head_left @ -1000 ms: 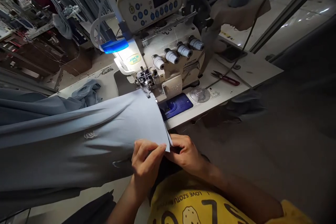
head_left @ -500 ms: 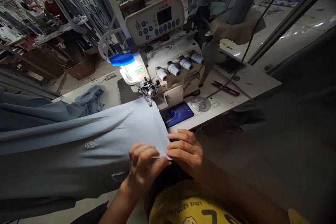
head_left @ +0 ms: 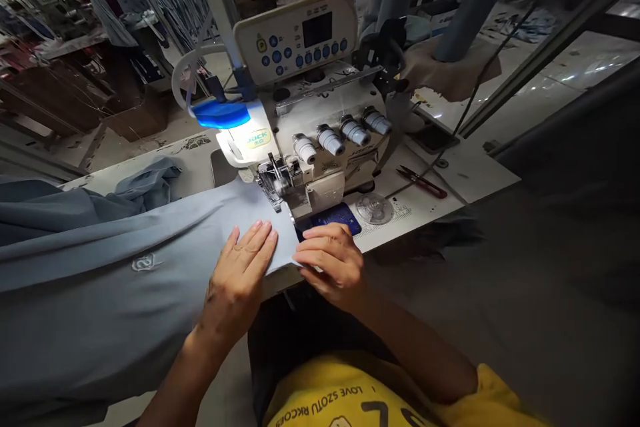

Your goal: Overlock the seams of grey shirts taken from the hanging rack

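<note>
A light blue-grey fabric piece [head_left: 190, 237] lies over the table, its near right part under the presser foot [head_left: 275, 195] of a white overlock sewing machine [head_left: 295, 110]. My left hand [head_left: 237, 280] rests flat on the cloth in front of the foot, fingers stretched out. At the fabric's right edge, my right hand [head_left: 333, 260] pinches the corner between thumb and fingers; the thumb is mostly hidden. A small embroidered mark [head_left: 144, 262] shows on the cloth to the left.
Right of the machine lie red-handled thread snips [head_left: 423, 183] and a clear round dish [head_left: 374, 209] beside a blue plate [head_left: 340, 217]. Bunched cloth [head_left: 150, 183] sits at the table's left. A cardboard box [head_left: 135, 113] stands on the floor behind. Hanging garments fill the background.
My left hand has gone from curled fingers at the fabric's near edge to lying flat on it. The fabric's near corner and my right hand are now closer to the machine. The view shifted slightly.
</note>
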Action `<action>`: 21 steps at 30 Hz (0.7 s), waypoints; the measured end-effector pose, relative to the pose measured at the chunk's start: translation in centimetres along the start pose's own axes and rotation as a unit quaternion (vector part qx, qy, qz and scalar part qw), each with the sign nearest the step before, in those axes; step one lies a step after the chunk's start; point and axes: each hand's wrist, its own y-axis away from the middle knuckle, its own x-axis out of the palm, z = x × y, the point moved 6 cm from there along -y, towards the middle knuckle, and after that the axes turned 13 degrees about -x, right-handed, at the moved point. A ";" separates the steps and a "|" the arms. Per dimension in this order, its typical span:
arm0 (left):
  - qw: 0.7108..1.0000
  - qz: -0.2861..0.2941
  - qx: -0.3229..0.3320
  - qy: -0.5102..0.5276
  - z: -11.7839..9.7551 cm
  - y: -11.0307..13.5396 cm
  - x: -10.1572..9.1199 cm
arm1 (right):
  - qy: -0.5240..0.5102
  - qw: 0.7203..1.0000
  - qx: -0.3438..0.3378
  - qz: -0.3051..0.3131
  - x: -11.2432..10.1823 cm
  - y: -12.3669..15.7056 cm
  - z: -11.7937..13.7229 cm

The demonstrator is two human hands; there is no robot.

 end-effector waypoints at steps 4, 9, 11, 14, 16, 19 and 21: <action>0.999 0.025 -0.041 0.002 1.5 -1.6 0.5 | 0.021 0.999 -0.011 -0.031 0.4 -1.2 -1.6; 0.993 0.077 -0.085 0.002 3.3 -3.6 1.2 | 0.058 0.998 -0.001 -0.020 1.0 -2.9 -3.6; 0.991 0.090 -0.096 -0.001 4.0 -4.4 1.3 | 0.083 0.996 0.008 0.015 1.4 -3.7 -4.0; 0.989 0.106 -0.100 -0.019 4.7 -5.6 1.5 | 0.124 0.991 0.038 0.032 1.7 -4.1 -3.6; 0.988 0.115 -0.100 -0.033 5.2 -6.5 1.6 | 0.124 0.991 0.047 0.030 2.0 -3.4 -2.3; 0.986 0.132 -0.098 -0.042 6.2 -8.1 1.9 | 0.087 0.988 0.056 0.110 3.6 -0.6 -0.2; 0.987 0.132 -0.089 -0.037 6.9 -9.3 2.1 | 0.038 0.980 0.081 0.179 4.8 1.5 0.6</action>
